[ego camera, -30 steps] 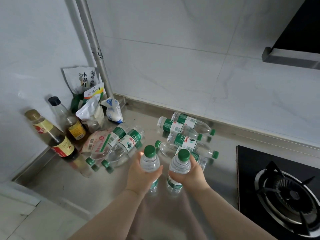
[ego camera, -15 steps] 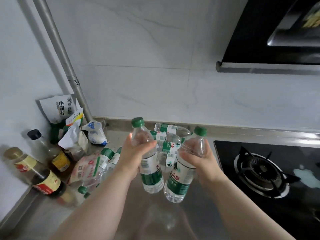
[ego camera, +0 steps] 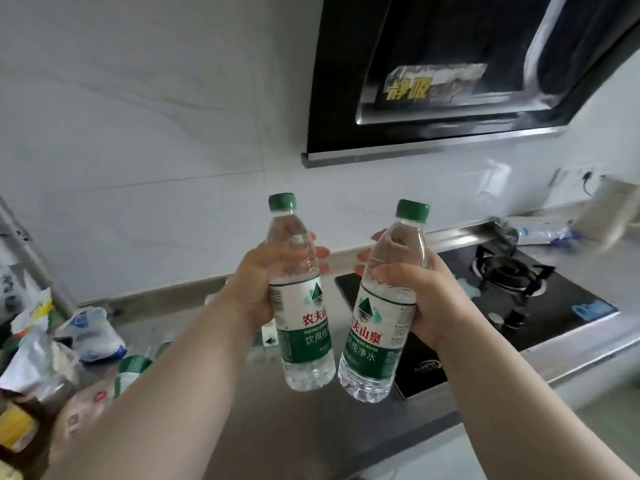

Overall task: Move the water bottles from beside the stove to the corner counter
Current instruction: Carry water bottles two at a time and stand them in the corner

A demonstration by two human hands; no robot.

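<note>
I hold two clear water bottles with green caps and green-white labels up in the air above the steel counter (ego camera: pixel 311 431). My left hand (ego camera: pixel 258 285) grips the left bottle (ego camera: pixel 300 317) around its upper body. My right hand (ego camera: pixel 420 299) grips the right bottle (ego camera: pixel 381 327), which tilts slightly to the right. Both bottles are roughly upright and nearly touch at their bases. Other water bottles (ego camera: pixel 133 370) lie on the counter at the lower left, mostly hidden by my left arm.
A black gas stove (ego camera: pixel 512 299) sits to the right, under a black range hood (ego camera: pixel 450 74). Sauce bottles and food packets (ego camera: pixel 38 358) crowd the left corner by a slanted metal pipe (ego camera: pixel 31 258). A plastic-wrapped pack (ego camera: pixel 533 230) lies behind the stove.
Both hands have lifted the two bottles off the counter and higher in view. The view has swung up and to the right, toward the stove and hood.
</note>
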